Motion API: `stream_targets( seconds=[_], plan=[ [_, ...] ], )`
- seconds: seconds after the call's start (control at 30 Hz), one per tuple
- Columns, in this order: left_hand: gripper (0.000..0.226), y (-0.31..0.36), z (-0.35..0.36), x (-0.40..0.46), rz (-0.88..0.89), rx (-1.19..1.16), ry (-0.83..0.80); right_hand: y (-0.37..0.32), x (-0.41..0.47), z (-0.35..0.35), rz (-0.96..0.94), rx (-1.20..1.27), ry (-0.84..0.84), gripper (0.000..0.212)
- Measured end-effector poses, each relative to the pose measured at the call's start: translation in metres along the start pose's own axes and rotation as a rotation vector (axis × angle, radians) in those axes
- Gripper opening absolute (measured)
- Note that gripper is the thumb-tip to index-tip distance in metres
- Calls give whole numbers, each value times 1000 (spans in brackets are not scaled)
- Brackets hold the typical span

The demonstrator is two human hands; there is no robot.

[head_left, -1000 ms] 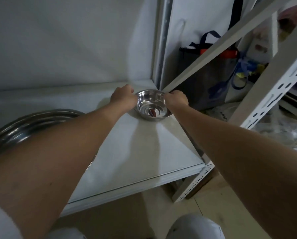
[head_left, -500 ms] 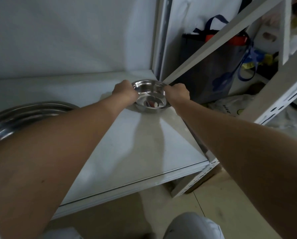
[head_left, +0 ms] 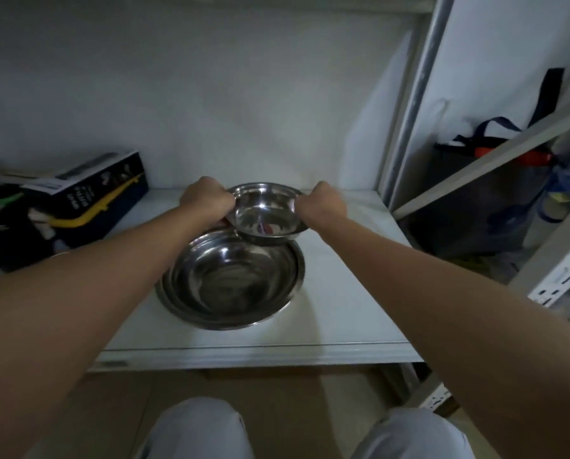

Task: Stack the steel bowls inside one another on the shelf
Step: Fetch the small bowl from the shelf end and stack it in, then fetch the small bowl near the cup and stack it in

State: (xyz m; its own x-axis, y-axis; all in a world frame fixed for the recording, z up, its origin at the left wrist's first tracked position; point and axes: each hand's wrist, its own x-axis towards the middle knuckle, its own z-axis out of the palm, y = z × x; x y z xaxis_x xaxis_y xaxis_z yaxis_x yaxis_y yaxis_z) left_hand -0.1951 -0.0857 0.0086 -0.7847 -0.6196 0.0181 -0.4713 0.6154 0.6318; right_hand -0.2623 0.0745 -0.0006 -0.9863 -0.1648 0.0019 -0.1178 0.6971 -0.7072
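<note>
- Knees at bottom edge, floor below the shelf; person faces it, both arms reaching fwd.
- Big bowl sits on shelf, centre-left, mouth up. Looks like 2+ already nested (double rim at left), can't be sure.
- Small bowl held just beyond and above big bowl's far rim, overlapping it; seems lifted clear, tilted a bit toward camera. Whether it touches the far rim: can't tell.
- L hand clenched on small bowl's left rim; R hand clenched on right rim. Fingertips hidden behind knuckles/under bowl.
- Step in hand, my read: bring small bowl toward body till centred over big one, level it, lower straight in.
- To do well: keep both grips even so it doesn't tip; clear far rim before dropping; ease down, don't let go early — steel on steel will slide and clang; release only once seated.
- Reddish patch inside small bowl: sticker or reflection, w/ this blur unclear.
- Far left: dark box w/ yellow stripe on a cluttered heap, partly cut off; print unreadable.
- Far right, past the post: dark bag behind a slanted brace, contents hard to make out.
- Dim light; shelf's left part hidden by L arm.
</note>
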Motion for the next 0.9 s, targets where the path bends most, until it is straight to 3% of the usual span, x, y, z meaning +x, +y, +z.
stream_targets(
  seconds=[0.13, 0.23, 0.33, 0.47, 0.6, 0.77, 0.9],
  plan=[
    [34, -51, -23, -25, -76, -4, -88, -22, -36, 28, -53, -107, -120, 31],
    [21, -71, -26, -46, -76, 44, -157, -20, -53, 44, -50, -184, -186, 15],
    [15, -85, -17, -52, -67, 112, -172, -15, -60, 56, -44, -235, -235, 26],
    [23, -93, -8, -43, -35, 157, -177, -12, -54, 62, -31, -231, -263, 20],
    [26, -97, 0, -36, 26, 195, -173, -3, -49, 71, 0, -308, -285, 36],
    [4, -109, 11, -32, 36, 198, -177, 1, -45, 83, -15, -389, -274, 26],
    [19, -114, 10, -28, 94, 137, -137, -13, -44, 88, -34, -347, -188, 44]
  ],
)
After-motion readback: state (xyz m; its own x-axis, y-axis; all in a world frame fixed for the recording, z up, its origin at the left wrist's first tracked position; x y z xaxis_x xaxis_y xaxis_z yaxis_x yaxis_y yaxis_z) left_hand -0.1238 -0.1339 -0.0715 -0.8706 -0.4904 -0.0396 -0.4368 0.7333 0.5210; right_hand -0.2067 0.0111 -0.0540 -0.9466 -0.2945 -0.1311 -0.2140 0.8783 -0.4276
